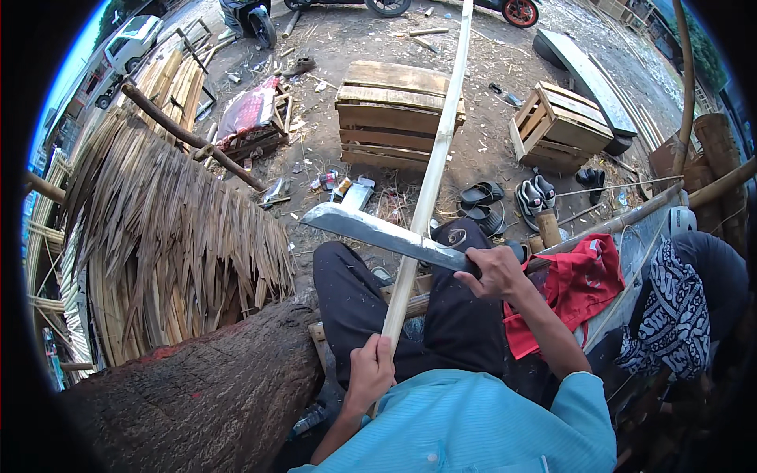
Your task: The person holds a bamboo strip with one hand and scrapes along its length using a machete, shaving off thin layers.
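My right hand (498, 273) grips a machete (367, 229) by its handle end, and the broad blade points left with a pale, worn edge. Long and pale, a split bamboo strip (438, 154) runs from my lap up past the top of the view. My left hand (370, 367) is closed around the strip's near end, close to my waist. The blade lies across the strip above my knees; whether it bites into the wood I cannot tell. The machete's handle is mostly hidden by my right fingers.
A tree trunk (213, 386) and a dry thatch panel (169, 229) are on my left. Wooden crates (394, 118) stand ahead, with sandals (482, 206) and shoes (535, 197) nearer. A red cloth (572, 288) lies at my right, beside a patterned cloth (670, 307).
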The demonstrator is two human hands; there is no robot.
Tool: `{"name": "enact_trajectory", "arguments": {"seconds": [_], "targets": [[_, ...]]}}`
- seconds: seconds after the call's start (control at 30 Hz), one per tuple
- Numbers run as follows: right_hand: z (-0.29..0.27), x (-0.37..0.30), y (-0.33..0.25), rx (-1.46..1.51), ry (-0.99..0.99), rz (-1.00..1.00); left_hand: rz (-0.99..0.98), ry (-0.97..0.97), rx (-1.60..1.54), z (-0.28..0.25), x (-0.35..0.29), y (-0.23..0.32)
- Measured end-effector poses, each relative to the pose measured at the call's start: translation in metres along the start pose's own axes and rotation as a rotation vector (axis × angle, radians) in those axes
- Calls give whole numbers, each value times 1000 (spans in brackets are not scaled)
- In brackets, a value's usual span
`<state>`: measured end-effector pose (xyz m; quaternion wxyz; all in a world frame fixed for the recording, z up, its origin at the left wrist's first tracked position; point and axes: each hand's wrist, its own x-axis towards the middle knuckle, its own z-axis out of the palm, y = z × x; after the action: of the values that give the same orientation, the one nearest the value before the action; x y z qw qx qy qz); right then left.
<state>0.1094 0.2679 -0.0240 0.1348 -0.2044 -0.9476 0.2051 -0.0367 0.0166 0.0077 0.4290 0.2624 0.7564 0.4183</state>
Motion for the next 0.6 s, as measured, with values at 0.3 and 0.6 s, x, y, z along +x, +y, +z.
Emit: {"name": "enact_trajectory", "arguments": {"seconds": [0.3,0.6], "targets": [[2,-13,-31,-39,-91,-212,70,41,12,3,1,1],[6,-15,-28,3,-77,-137,34,2,-25,3,1,6]]}}
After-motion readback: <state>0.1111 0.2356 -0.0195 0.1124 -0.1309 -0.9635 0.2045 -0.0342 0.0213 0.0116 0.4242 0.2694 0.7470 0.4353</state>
